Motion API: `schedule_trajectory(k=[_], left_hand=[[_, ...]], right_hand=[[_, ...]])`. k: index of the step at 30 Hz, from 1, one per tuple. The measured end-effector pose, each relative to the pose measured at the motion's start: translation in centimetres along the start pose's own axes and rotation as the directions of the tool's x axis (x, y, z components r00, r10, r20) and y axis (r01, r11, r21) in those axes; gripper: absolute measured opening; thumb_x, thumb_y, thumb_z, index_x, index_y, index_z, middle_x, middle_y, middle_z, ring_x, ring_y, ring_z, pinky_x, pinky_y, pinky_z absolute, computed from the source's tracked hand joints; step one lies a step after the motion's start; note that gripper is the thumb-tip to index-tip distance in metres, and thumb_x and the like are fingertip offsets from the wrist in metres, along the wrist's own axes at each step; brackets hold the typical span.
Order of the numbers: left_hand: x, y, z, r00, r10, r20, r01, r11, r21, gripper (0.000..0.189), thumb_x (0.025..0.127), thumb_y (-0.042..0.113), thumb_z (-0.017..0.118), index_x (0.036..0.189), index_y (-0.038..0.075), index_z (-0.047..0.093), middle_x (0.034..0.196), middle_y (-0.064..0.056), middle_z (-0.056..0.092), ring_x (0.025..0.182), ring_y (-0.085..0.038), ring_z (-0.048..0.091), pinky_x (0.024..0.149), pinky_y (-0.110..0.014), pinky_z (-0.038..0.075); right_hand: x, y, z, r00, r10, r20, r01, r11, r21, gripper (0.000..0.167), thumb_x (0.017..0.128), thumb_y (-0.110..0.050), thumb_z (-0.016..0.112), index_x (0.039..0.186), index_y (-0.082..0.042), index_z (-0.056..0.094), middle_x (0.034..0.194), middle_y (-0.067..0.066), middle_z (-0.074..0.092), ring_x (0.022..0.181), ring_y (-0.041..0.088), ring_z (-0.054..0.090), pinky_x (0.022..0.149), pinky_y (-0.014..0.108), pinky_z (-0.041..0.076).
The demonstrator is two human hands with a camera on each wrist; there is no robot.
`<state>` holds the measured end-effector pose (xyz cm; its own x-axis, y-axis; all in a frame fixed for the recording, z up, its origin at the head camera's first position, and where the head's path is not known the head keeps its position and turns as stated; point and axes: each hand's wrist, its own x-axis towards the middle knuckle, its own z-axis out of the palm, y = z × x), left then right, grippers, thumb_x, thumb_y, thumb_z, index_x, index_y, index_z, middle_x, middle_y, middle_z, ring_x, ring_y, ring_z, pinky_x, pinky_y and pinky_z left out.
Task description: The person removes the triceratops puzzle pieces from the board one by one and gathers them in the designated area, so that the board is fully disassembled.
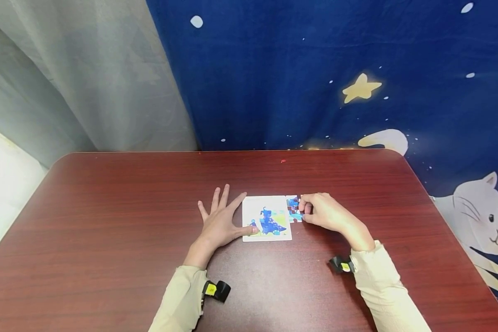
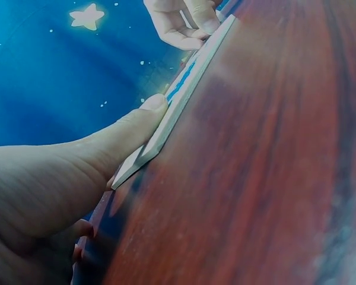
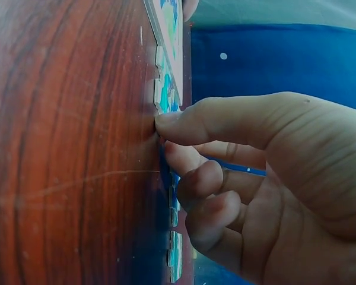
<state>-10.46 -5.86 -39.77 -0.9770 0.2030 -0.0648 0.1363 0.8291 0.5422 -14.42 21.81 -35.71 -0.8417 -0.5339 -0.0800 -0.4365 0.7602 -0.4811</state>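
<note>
A square puzzle board [image 1: 267, 203] with a blue picture lies flat on the table. My left hand [image 1: 220, 223] is spread at its left side, thumb pressing the lower left of the board and index fingertip at the upper left corner. Jigsaw puzzle pieces [image 1: 293, 215] lie against the board's right edge. At their right side, my right hand [image 1: 325, 212] pinches a puzzle piece between thumb and index finger, its other fingers curled; in the right wrist view the thumb [image 3: 184, 127] covers much of that piece.
More puzzle pieces [image 3: 175, 255] lie past the right hand in the right wrist view. A small red scrap [image 1: 283, 161] sits near the far edge of the brown table [image 1: 128, 221]. Behind the table hang a grey curtain [image 1: 120, 78] and a blue starry one [image 1: 274, 83].
</note>
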Motion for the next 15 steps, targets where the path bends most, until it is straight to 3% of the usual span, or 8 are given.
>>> schedule_trajectory(k=[15], left_hand=[[0.12, -0.23, 0.2, 1.0, 0.004, -0.002, -0.004, 1.0, 0.003, 0.096, 0.065, 0.064, 0.072, 0.145, 0.028, 0.034, 0.155, -0.012, 0.005, 0.14, -0.031, -0.006, 0.096, -0.067, -0.014]], right_hand=[[-0.12, 0.13, -0.08, 1.0, -0.016, -0.001, 0.016, 1.0, -0.023, 0.015, 0.071, 0.0, 0.067, 0.071, -0.012, 0.058, 0.06, -0.008, 0.05, 0.059, 0.008, 0.047, 0.061, 0.028, 0.039]])
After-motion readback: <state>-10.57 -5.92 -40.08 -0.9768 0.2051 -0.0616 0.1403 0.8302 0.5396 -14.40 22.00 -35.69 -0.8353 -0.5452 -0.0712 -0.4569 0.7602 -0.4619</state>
